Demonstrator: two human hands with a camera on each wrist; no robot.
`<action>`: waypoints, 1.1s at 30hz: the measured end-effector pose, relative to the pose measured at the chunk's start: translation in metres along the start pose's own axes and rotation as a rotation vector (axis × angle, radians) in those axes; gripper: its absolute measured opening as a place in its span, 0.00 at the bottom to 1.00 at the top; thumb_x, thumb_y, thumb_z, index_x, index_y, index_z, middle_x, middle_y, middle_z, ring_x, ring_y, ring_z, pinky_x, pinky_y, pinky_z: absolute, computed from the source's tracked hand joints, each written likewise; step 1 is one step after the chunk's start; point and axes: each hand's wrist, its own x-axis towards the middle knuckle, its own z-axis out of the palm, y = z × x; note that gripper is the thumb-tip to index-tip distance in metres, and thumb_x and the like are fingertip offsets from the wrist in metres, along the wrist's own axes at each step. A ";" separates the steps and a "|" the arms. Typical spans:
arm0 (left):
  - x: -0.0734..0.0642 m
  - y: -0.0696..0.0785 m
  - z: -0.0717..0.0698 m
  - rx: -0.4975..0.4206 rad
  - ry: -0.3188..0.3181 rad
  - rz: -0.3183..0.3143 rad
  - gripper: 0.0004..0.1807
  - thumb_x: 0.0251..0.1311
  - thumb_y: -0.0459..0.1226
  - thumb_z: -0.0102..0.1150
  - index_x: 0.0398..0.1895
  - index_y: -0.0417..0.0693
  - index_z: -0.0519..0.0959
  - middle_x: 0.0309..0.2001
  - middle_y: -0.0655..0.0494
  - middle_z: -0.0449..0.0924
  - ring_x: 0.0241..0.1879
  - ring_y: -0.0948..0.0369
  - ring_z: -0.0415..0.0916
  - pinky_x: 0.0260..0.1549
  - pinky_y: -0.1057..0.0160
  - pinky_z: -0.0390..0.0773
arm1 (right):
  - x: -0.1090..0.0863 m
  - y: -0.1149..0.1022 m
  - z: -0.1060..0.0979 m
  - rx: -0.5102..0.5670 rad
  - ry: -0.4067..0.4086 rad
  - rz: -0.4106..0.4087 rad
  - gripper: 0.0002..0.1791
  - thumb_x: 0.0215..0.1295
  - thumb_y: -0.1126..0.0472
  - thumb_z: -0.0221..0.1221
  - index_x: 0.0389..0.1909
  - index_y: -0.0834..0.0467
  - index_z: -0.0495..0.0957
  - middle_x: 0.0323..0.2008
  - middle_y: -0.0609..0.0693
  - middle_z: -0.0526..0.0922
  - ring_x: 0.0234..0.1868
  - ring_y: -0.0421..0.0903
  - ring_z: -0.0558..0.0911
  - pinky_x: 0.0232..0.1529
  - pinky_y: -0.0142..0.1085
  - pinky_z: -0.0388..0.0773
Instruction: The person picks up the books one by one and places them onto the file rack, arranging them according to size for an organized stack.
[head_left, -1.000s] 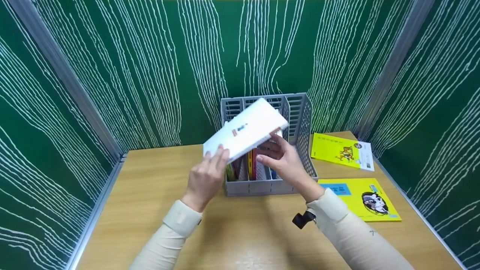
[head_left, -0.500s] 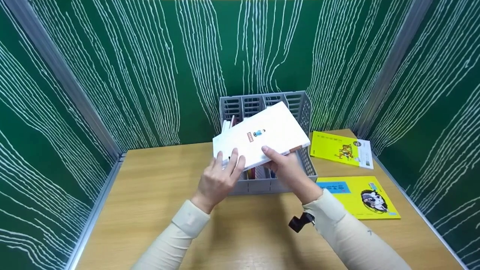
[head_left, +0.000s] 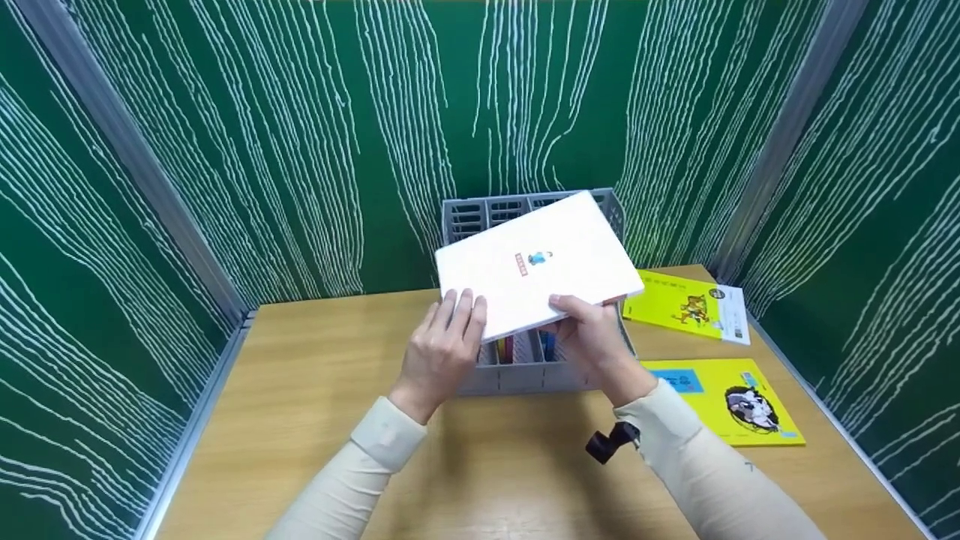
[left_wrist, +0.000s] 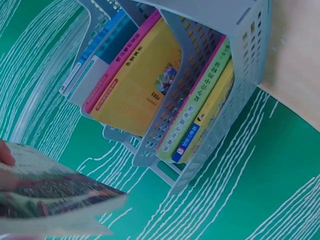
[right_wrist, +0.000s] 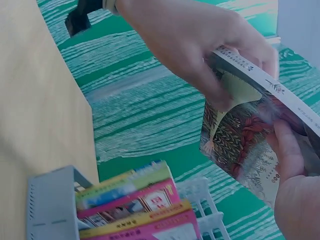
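Note:
A white book, with a small blue figure and a red label on its upward face, is held tilted above the grey file rack. My left hand grips its lower left corner, fingers lying on the white face. On the near edge, right of centre, my right hand holds it with the thumb on top. Seen from below in the right wrist view, the book has a dark illustrated cover with leaf patterns and red braids. The left wrist view catches part of the same book at its left side.
Several colourful books stand in the rack's slots, among them a yellow book and a green-spined book. Two yellow books lie flat on the wooden table, right of the rack. Green panels with white lines enclose the back and sides.
The white book has shifted right and turned flatter, showing more of its white face. My right hand has gone from beside its edge to gripping it; my left hand has moved right with it.

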 end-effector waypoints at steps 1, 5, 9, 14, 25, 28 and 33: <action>0.000 -0.001 0.000 0.001 -0.021 -0.007 0.14 0.80 0.38 0.60 0.60 0.41 0.83 0.56 0.44 0.90 0.53 0.48 0.91 0.49 0.52 0.91 | 0.001 -0.003 -0.003 -0.003 0.009 -0.003 0.35 0.79 0.71 0.50 0.81 0.49 0.54 0.74 0.54 0.77 0.61 0.49 0.90 0.61 0.43 0.87; -0.005 -0.008 0.004 0.001 -0.073 -0.038 0.23 0.68 0.42 0.75 0.61 0.40 0.83 0.57 0.44 0.90 0.54 0.47 0.91 0.50 0.52 0.91 | 0.005 -0.014 -0.013 -0.009 0.057 -0.030 0.34 0.77 0.73 0.50 0.80 0.53 0.57 0.69 0.50 0.81 0.58 0.45 0.90 0.60 0.37 0.88; -0.011 -0.016 0.010 -0.008 -0.068 -0.070 0.21 0.65 0.40 0.74 0.57 0.38 0.83 0.53 0.44 0.90 0.52 0.48 0.90 0.49 0.53 0.92 | 0.010 -0.025 -0.024 -0.020 0.071 -0.085 0.32 0.74 0.76 0.48 0.77 0.58 0.60 0.61 0.45 0.85 0.55 0.43 0.91 0.57 0.36 0.89; -0.019 -0.024 0.016 -0.073 -0.109 -0.097 0.18 0.65 0.39 0.73 0.53 0.37 0.85 0.48 0.44 0.90 0.47 0.49 0.90 0.47 0.53 0.92 | 0.011 -0.035 -0.039 -0.096 0.068 -0.145 0.34 0.74 0.78 0.47 0.77 0.57 0.56 0.63 0.42 0.81 0.58 0.38 0.89 0.63 0.33 0.85; -0.045 -0.033 0.037 -0.250 -0.374 -0.200 0.15 0.67 0.44 0.73 0.46 0.42 0.86 0.41 0.48 0.90 0.41 0.51 0.86 0.40 0.51 0.89 | 0.007 -0.057 -0.071 -0.567 0.177 -0.235 0.29 0.80 0.67 0.56 0.77 0.60 0.60 0.55 0.28 0.83 0.56 0.31 0.85 0.59 0.25 0.81; -0.054 -0.031 0.042 -0.292 -0.386 -0.221 0.13 0.67 0.44 0.73 0.42 0.43 0.86 0.38 0.49 0.89 0.37 0.52 0.86 0.36 0.53 0.87 | 0.006 -0.062 -0.076 -0.704 0.204 -0.254 0.28 0.81 0.64 0.57 0.77 0.61 0.63 0.57 0.30 0.83 0.58 0.30 0.82 0.62 0.25 0.77; -0.065 -0.025 0.050 -0.335 -0.422 -0.242 0.13 0.69 0.45 0.72 0.38 0.43 0.85 0.34 0.51 0.88 0.32 0.53 0.85 0.31 0.55 0.84 | 0.006 -0.065 -0.080 -0.794 0.229 -0.273 0.30 0.79 0.65 0.59 0.77 0.61 0.62 0.69 0.50 0.79 0.60 0.30 0.80 0.69 0.28 0.77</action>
